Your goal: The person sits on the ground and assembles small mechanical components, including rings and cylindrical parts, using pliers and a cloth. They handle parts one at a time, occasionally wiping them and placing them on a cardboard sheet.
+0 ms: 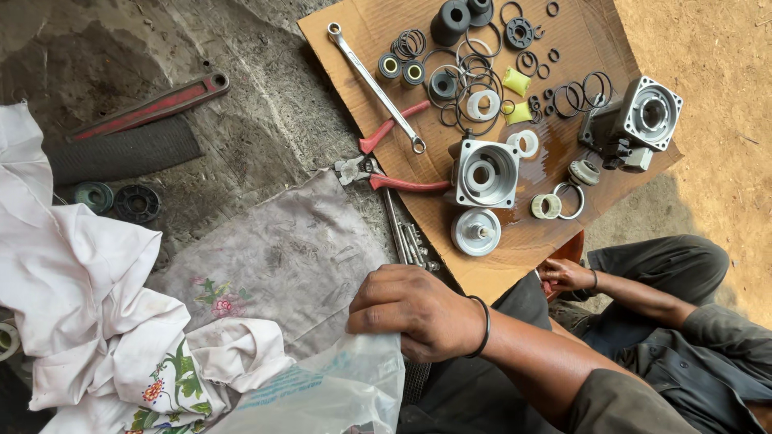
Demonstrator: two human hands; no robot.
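Observation:
My left hand [414, 313] is closed on the top edge of a thin clear plastic bag [338, 394] at the bottom middle. A dark band circles its wrist. My right hand [567, 275] lies farther back beside my knee, touching a red-orange object [572, 246] at the near edge of a cardboard sheet [515, 265]. Whether that hand grips anything is unclear. On the cardboard stand a square metal housing [485, 173], a round metal cap [475, 231] and a second housing [639, 120].
Several black O-rings [474, 84], seals and yellow pieces lie on the cardboard with a long spanner [374, 84]. Red-handled pliers [386, 173] reach over its edge. A grey cloth [281, 257], white floral cloths [96, 321], a red-and-black tool [149, 108] and two dark round parts [117, 201] lie left.

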